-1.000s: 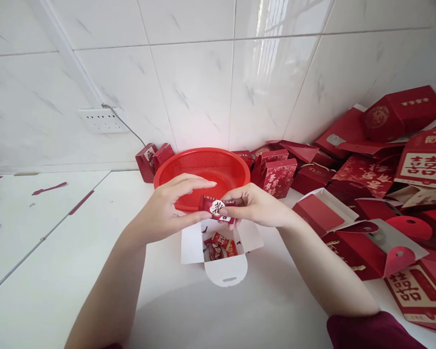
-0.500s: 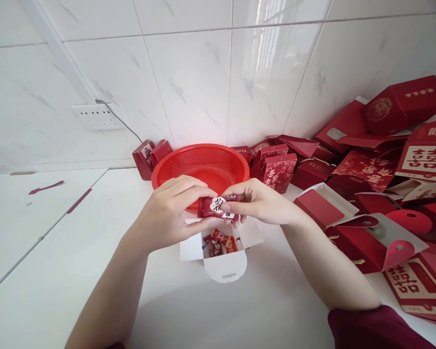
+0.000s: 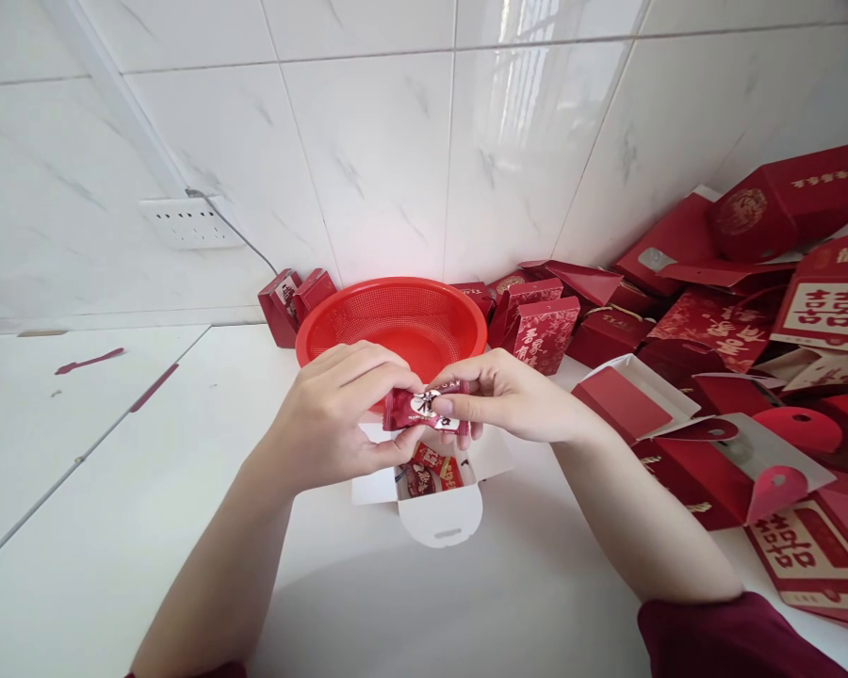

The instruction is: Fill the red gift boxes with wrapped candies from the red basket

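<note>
Between my two hands is a dark red wrapped candy (image 3: 402,411) with a white label. My left hand (image 3: 343,410) pinches its left part between thumb and fingers. My right hand (image 3: 505,395) is closed on the right part, the thumb lying across the label. Just below them an open white box (image 3: 441,521) stands on the table with its flaps spread. Several red wrapped candies (image 3: 434,469) lie inside it. The back of the box is partly hidden by my hands.
A red plastic basket (image 3: 424,325) stands behind my hands, against the tiled wall. Two small red boxes (image 3: 279,306) are at its left. Many red boxes (image 3: 713,471) are piled at the right. Red strips (image 3: 90,362) lie on the white table (image 3: 134,490) at the left.
The candy has turned slightly in my fingers, and my left thumb and fingertips have shifted along it. The camera view has moved a little.
</note>
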A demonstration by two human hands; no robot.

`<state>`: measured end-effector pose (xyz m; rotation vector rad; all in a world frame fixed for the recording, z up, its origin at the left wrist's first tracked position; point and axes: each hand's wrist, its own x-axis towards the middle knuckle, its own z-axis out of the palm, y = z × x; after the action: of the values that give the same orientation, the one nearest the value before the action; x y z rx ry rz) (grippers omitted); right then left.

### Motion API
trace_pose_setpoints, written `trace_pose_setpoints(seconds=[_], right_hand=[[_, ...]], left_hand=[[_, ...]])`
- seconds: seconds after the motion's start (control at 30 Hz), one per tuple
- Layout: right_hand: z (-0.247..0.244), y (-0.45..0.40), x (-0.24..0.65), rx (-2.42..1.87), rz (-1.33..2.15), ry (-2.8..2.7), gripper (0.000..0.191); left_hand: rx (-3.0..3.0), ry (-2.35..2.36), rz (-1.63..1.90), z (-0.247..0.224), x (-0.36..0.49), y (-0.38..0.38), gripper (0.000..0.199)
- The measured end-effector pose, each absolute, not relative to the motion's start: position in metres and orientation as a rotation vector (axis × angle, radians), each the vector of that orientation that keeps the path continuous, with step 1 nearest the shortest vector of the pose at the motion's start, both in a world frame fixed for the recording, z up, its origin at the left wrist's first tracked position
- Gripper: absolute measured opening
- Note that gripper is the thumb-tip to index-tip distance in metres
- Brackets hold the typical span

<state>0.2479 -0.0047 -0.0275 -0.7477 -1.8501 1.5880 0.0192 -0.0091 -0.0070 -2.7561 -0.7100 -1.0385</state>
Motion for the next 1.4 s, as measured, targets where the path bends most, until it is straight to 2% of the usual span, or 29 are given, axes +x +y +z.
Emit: trace_pose_setpoints(seconds=[0.1,0.27,0.37,0.67,1.03,1.2,1.4], right_hand=[[-0.028,-0.004,0.248,-0.748,1.570,-1.850,0.027],[-0.031,-0.005,0.247,-0.834,1.288,-1.890,0.027],[-0.031,-0.004,0.246,-0.857,1.131,-1.920,0.028],[-0.032,-0.002,0.249,-0.760,1.278,-1.997,0.026],[-0.033,0.001,0.248,-0.841,1.494,-1.892,0.035],[-0.030,-0.004,0.246,-0.853,1.258,-1.904,0.029],[-0.026,-0.012,0.246,-0.866,1.004,-2.049,0.031]], left_hand=[[-2.845,-0.820,-1.007,-0.004,0.020,-0.012,0.016],[-3.037,-1.448,-0.931,0.001,0.017,-0.013,0.044],[-3.046,-1.654,-0.929,0.002,0.015,-0.009,0.028],[-3.242,-1.556,-0.923,0.004,0.012,-0.009,0.017],[-3.319,-1.503,-0.848,0.003,0.010,0.001,0.023],[-3.219,-1.490,-0.975,0.002,0.009,0.000,0.016],[-3.123,-1.472,-1.104,0.006,0.015,-0.014,0.016]])
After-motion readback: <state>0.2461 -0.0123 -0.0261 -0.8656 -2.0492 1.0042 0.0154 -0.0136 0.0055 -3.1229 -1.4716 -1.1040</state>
